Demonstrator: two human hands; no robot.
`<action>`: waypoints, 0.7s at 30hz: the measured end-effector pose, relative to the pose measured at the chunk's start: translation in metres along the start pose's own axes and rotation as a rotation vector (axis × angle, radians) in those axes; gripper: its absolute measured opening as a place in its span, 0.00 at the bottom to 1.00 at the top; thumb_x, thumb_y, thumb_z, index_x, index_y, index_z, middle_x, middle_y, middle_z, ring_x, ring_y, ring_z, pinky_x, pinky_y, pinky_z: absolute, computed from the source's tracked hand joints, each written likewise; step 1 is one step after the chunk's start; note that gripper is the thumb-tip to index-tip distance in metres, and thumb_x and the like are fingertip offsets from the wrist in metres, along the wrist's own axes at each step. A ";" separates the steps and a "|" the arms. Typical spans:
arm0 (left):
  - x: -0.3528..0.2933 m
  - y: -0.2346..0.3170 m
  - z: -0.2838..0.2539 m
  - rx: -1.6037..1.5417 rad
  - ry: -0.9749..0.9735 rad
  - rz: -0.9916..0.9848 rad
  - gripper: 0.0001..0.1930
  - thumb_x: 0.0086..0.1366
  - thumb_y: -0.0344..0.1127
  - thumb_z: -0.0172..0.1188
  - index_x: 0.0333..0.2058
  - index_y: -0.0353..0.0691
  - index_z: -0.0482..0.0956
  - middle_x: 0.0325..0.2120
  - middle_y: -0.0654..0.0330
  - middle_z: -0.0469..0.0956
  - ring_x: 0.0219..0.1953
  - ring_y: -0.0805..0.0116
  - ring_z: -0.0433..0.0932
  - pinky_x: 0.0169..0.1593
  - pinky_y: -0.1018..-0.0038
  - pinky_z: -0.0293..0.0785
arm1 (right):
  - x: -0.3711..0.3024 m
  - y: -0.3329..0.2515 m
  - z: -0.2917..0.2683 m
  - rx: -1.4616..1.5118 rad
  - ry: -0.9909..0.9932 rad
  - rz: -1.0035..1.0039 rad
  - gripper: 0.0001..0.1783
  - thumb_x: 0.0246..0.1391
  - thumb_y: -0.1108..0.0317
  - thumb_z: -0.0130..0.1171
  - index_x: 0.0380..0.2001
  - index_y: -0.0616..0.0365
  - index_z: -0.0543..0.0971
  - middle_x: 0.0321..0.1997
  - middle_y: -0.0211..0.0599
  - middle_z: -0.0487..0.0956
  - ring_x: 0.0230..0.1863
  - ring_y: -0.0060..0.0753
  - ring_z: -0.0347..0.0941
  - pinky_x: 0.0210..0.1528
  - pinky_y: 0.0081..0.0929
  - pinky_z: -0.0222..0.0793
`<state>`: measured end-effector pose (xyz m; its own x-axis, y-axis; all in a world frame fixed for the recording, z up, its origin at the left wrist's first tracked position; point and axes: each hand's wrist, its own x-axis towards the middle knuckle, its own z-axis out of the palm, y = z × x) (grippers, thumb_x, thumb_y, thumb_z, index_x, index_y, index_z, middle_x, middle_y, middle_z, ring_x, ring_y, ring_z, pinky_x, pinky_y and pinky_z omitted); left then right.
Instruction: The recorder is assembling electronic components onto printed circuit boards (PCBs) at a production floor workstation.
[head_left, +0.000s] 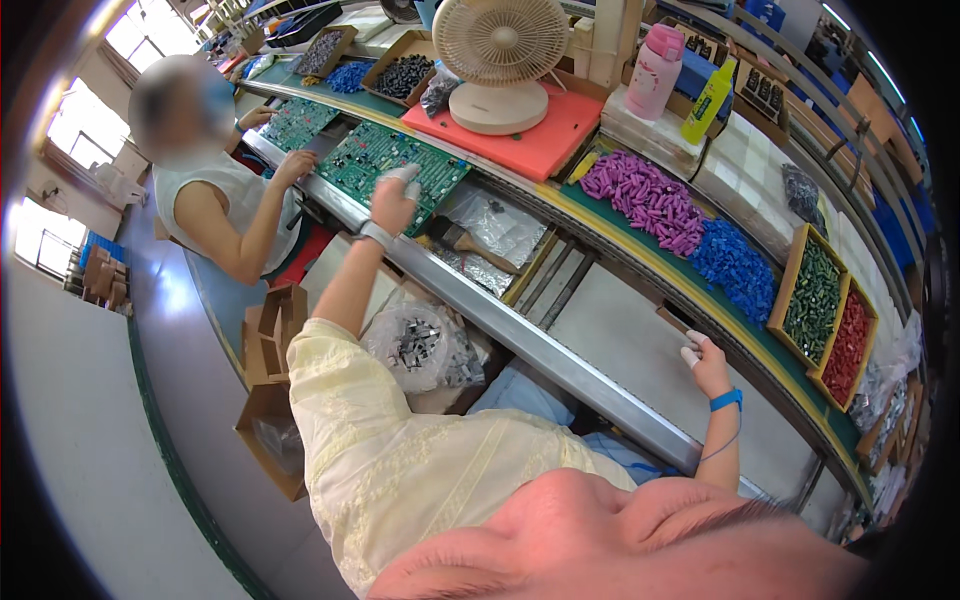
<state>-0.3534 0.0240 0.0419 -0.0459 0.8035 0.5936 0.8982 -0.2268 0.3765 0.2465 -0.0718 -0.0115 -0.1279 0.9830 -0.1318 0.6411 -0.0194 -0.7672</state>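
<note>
I've got two of my own hands in shot. My left hand (395,203) is left of the fan (500,60) and nearer me, fingers half bent over the nearer circuit board (350,172), one of two; I can't tell whether they touch it or pinch anything. My right hand (708,366), well right of the fan, is loosely curled by the bench (610,310); whether it holds anything, I can't make out. One brush (480,248) lies nearer me than the fan. Right of the fan: one pink bottle (654,75), one yellow bottle (708,105), one purple pile (645,200), one blue pile (733,265), two trays (822,372). Left of the fan: one co-worker (215,225) beside the farther circuit board (298,122).
</note>
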 end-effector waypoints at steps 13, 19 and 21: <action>0.039 -0.076 -0.017 0.543 -0.470 -0.586 0.39 0.53 0.63 0.48 0.59 0.46 0.56 0.47 0.48 0.71 0.53 0.54 0.67 0.61 0.48 0.37 | -0.005 -0.005 0.010 -0.096 0.109 -0.023 0.25 0.45 0.69 0.58 0.49 0.61 0.70 0.34 0.42 0.78 0.29 0.26 0.73 0.35 0.24 0.70; 0.043 -0.062 -0.015 0.526 -0.494 -0.586 0.40 0.53 0.62 0.49 0.59 0.45 0.56 0.47 0.49 0.72 0.53 0.55 0.67 0.62 0.49 0.38 | -0.005 -0.006 0.010 -0.074 0.100 -0.011 0.25 0.45 0.69 0.58 0.49 0.61 0.69 0.34 0.41 0.78 0.28 0.25 0.73 0.34 0.23 0.70; 0.042 -0.059 -0.016 0.492 -0.475 -0.607 0.40 0.53 0.63 0.50 0.59 0.45 0.56 0.47 0.49 0.72 0.53 0.55 0.67 0.62 0.49 0.38 | -0.005 -0.006 0.010 -0.091 0.096 -0.006 0.24 0.45 0.70 0.58 0.49 0.61 0.70 0.34 0.42 0.78 0.28 0.26 0.73 0.34 0.23 0.70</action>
<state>-0.4153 0.0622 0.0561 -0.4841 0.8750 -0.0031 0.8687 0.4810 0.1182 0.2354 -0.0782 -0.0126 -0.0616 0.9961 -0.0638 0.7072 -0.0015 -0.7070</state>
